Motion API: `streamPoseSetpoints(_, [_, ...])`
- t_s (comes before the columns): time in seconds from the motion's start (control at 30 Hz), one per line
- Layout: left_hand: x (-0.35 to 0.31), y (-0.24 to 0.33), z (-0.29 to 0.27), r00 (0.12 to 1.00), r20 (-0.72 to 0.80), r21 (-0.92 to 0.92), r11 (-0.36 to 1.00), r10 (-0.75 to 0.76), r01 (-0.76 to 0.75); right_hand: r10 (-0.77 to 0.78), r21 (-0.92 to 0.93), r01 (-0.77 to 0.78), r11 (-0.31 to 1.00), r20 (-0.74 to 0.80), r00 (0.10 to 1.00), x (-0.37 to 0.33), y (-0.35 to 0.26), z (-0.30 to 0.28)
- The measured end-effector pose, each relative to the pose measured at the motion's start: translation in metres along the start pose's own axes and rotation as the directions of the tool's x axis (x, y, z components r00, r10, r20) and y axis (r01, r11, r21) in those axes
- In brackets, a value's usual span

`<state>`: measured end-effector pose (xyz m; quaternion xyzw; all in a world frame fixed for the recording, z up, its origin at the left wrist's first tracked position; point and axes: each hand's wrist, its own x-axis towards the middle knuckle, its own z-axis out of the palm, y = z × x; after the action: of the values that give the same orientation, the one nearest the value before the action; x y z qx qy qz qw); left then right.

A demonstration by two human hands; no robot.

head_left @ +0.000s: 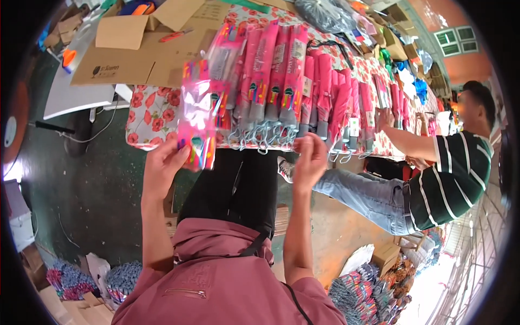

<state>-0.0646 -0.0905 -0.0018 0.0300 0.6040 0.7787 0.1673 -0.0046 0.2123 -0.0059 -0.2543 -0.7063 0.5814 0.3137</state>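
Note:
My left hand [167, 165] grips the lower end of a glossy pink plastic sleeve [197, 116] printed with colourful stripes, thumb on its front. The sleeve stands up over the table's front edge. My right hand [310, 158] is raised just in front of the table, fingers curled together; whatever they may hold is hidden. Behind and between my hands lie pink folding umbrellas [295, 70] in a row, several in clear printed sleeves. Their grey handles [255, 112] and looped wrist cords [262, 139] point toward me.
The table wears a rose-patterned cloth [149, 116]. Flattened cardboard [130, 60] with a red cutter [176, 36] covers its far left. A co-worker [447, 173] in a striped shirt reaches over more umbrellas at right. Umbrella bundles [360, 290] lie on the floor behind me.

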Motion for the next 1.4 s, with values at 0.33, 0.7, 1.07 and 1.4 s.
streamPoseSetpoints(0.33, [-0.016, -0.005, 0.018, 0.972, 0.194, -0.039, 0.989, -0.134, 0.144, -0.007, -0.88, 0.02, 0.474, 0.019, 1.0, 0.068, 0.069, -0.111])
streamPoseSetpoints(0.7, [-0.013, 0.022, 0.041, 0.957, 0.272, -0.111, 0.985, -0.097, 0.131, 0.601, 0.15, -0.602, 0.784, 0.059, 0.797, -0.005, 0.054, -0.121])
streamPoseSetpoints(1.07, [0.047, 0.094, 0.064, 0.96, -0.019, -0.275, 0.922, 0.279, -0.274, 0.27, -0.126, -0.249, 0.96, 0.186, 0.945, -0.103, -0.072, -0.093])
streamPoseSetpoints(1.4, [0.07, 0.122, 0.087, 0.816, -0.113, -0.215, 0.788, 0.567, -0.577, -0.286, -0.148, 0.361, 0.921, 0.373, 0.883, -0.126, -0.066, -0.115])
